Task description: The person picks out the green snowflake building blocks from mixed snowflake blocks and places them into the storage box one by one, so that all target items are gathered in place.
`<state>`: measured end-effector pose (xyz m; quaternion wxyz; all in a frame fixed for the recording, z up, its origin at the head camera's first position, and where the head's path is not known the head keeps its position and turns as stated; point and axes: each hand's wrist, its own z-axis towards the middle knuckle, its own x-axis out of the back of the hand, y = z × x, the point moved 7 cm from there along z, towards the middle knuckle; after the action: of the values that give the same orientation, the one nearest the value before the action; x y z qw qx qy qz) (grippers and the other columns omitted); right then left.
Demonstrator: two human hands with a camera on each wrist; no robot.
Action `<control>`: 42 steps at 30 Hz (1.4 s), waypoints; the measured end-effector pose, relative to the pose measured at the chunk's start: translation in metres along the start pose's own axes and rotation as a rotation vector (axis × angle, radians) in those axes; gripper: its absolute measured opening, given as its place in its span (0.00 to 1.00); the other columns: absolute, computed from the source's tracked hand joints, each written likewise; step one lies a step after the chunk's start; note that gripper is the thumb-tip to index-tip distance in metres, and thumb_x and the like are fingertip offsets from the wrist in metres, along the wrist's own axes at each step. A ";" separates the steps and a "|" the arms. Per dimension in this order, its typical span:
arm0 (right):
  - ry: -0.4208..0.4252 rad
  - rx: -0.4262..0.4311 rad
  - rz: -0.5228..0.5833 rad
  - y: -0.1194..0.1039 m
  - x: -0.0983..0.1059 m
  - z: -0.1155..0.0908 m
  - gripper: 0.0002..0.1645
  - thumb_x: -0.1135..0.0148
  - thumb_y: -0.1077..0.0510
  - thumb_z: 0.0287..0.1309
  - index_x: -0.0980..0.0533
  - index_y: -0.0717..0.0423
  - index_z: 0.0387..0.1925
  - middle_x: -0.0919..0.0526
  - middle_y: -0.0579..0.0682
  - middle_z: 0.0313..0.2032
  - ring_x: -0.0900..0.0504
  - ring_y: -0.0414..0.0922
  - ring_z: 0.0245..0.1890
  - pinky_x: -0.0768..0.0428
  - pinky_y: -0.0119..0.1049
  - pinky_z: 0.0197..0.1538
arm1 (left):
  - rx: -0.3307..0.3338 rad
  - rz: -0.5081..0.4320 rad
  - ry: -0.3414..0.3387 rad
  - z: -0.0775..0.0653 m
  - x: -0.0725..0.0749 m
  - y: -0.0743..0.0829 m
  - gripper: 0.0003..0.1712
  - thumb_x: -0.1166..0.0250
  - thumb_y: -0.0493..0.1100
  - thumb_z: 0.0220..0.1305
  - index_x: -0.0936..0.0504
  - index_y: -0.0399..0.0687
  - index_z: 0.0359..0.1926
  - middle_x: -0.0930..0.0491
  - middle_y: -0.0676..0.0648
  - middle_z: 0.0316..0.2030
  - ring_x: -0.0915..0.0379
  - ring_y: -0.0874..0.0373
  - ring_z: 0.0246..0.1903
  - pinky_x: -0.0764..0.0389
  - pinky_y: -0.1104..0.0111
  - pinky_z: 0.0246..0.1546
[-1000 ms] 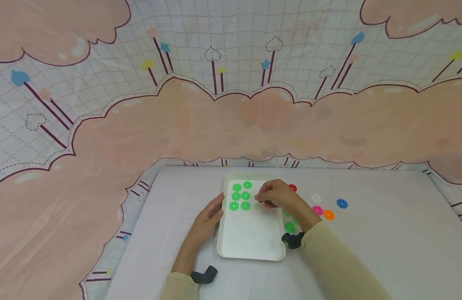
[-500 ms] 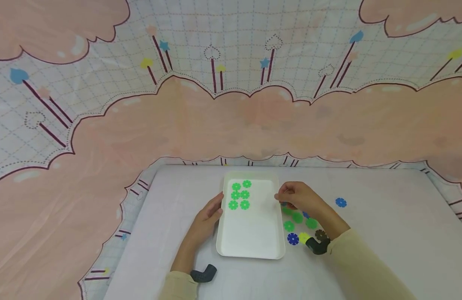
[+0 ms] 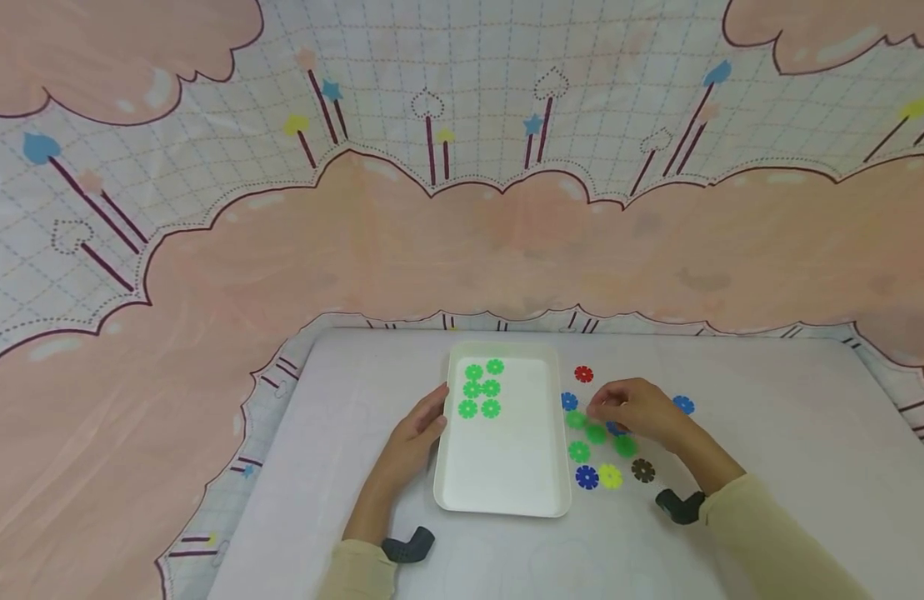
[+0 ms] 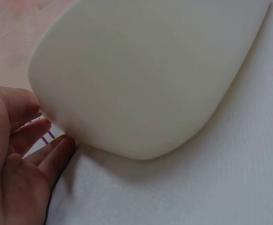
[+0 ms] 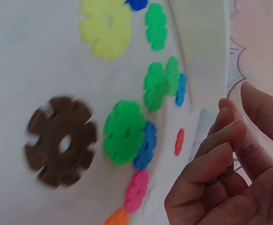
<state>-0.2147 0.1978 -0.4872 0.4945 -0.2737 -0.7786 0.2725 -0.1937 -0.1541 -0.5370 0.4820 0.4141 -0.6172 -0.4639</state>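
Note:
A white tray (image 3: 499,475) lies on the table, with several green notched plastic discs (image 3: 491,408) in its far left part. My left hand (image 3: 412,440) rests against the tray's left side; in the left wrist view its fingertips touch the tray's edge. To the right of the tray, my right hand (image 3: 645,410) hovers over a loose group of discs, close to green discs (image 3: 596,433) and a blue disc (image 3: 616,429). In the right wrist view, the thumb and fingers (image 5: 221,145) stand apart and hold nothing.
Around the right hand lie a red disc (image 3: 584,374), a yellow disc (image 3: 610,477), a brown disc (image 3: 643,471), a dark blue disc (image 3: 586,477) and another blue disc (image 3: 682,405). A pink disc (image 5: 136,191) and an orange disc (image 5: 117,217) show in the right wrist view.
My right hand has moved right, from above the tray to above the loose discs. My left hand and the green discs in the tray have stayed put.

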 end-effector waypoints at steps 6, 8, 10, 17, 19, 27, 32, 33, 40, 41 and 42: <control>-0.002 -0.017 -0.028 0.018 0.006 -0.007 0.16 0.27 0.46 0.59 0.14 0.51 0.43 0.18 0.49 0.35 0.23 0.46 0.36 0.20 0.34 0.36 | 0.005 -0.006 -0.001 0.000 -0.001 0.001 0.29 0.43 0.42 0.77 0.32 0.62 0.75 0.37 0.60 0.76 0.40 0.54 0.76 0.36 0.53 0.76; -0.011 -0.012 -0.040 0.022 0.008 -0.009 0.18 0.26 0.46 0.57 0.14 0.52 0.44 0.16 0.48 0.36 0.23 0.46 0.38 0.20 0.34 0.37 | 0.007 -0.002 0.000 -0.001 -0.001 0.001 0.29 0.43 0.42 0.77 0.32 0.62 0.75 0.37 0.61 0.76 0.40 0.54 0.76 0.36 0.53 0.76; -0.016 -0.018 -0.050 0.027 0.009 -0.011 0.18 0.24 0.47 0.56 0.14 0.52 0.44 0.15 0.48 0.37 0.23 0.46 0.38 0.20 0.34 0.37 | 0.008 0.001 0.004 -0.001 0.000 0.002 0.29 0.43 0.43 0.77 0.32 0.62 0.75 0.37 0.61 0.76 0.40 0.54 0.76 0.36 0.53 0.76; -0.048 -0.007 -0.114 0.041 0.010 -0.014 0.18 0.20 0.51 0.50 0.14 0.50 0.44 0.18 0.48 0.37 0.24 0.47 0.40 0.22 0.35 0.39 | 0.008 0.001 0.011 0.000 0.001 0.001 0.29 0.42 0.43 0.77 0.32 0.62 0.75 0.37 0.60 0.76 0.39 0.53 0.76 0.36 0.53 0.76; -0.060 0.003 -0.121 0.043 0.010 -0.014 0.18 0.20 0.53 0.49 0.14 0.49 0.43 0.17 0.48 0.37 0.24 0.47 0.40 0.22 0.36 0.39 | 0.005 0.001 0.007 0.000 0.000 0.000 0.29 0.43 0.43 0.77 0.32 0.61 0.75 0.37 0.59 0.76 0.39 0.53 0.76 0.36 0.53 0.76; -0.080 0.026 -0.123 0.046 0.008 -0.012 0.16 0.19 0.56 0.47 0.14 0.48 0.40 0.17 0.47 0.36 0.25 0.47 0.38 0.24 0.36 0.38 | 0.003 0.014 0.000 0.000 0.000 0.000 0.29 0.42 0.44 0.77 0.32 0.64 0.75 0.37 0.60 0.76 0.40 0.53 0.76 0.36 0.53 0.76; -0.076 0.019 -0.123 0.047 0.007 -0.012 0.16 0.19 0.58 0.47 0.14 0.49 0.39 0.18 0.48 0.35 0.25 0.47 0.37 0.24 0.37 0.37 | 0.003 0.014 -0.001 0.000 0.001 0.000 0.29 0.42 0.44 0.77 0.32 0.63 0.75 0.37 0.61 0.76 0.40 0.53 0.76 0.36 0.53 0.76; -0.075 0.011 -0.120 0.048 0.006 -0.011 0.16 0.19 0.58 0.47 0.14 0.48 0.39 0.18 0.48 0.35 0.25 0.47 0.37 0.24 0.36 0.38 | 0.003 0.012 -0.001 0.000 0.001 0.000 0.29 0.42 0.43 0.77 0.32 0.63 0.75 0.37 0.61 0.76 0.39 0.53 0.76 0.36 0.53 0.76; -0.068 -0.001 -0.109 0.048 0.006 -0.012 0.15 0.19 0.59 0.46 0.15 0.49 0.38 0.19 0.48 0.33 0.26 0.47 0.37 0.24 0.36 0.37 | -0.002 0.005 -0.004 0.000 0.000 0.000 0.29 0.42 0.42 0.77 0.33 0.61 0.75 0.37 0.59 0.76 0.38 0.53 0.75 0.35 0.53 0.75; -0.066 -0.005 -0.108 0.049 0.005 -0.011 0.15 0.19 0.59 0.46 0.15 0.49 0.37 0.19 0.48 0.33 0.26 0.47 0.37 0.24 0.36 0.37 | -0.003 0.006 -0.004 0.000 0.000 0.000 0.29 0.43 0.42 0.77 0.33 0.61 0.75 0.37 0.59 0.76 0.38 0.53 0.75 0.35 0.53 0.75; -0.067 -0.003 -0.110 0.049 0.005 -0.011 0.15 0.19 0.59 0.46 0.15 0.49 0.37 0.20 0.49 0.33 0.26 0.47 0.37 0.24 0.36 0.37 | -0.004 0.007 -0.004 0.000 0.000 0.001 0.29 0.43 0.42 0.77 0.33 0.61 0.75 0.37 0.59 0.76 0.38 0.52 0.75 0.35 0.53 0.75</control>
<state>-0.1986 0.2374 -0.5142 0.4819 -0.2221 -0.8091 0.2527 -0.1935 -0.1541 -0.5364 0.4835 0.4099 -0.6186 -0.4642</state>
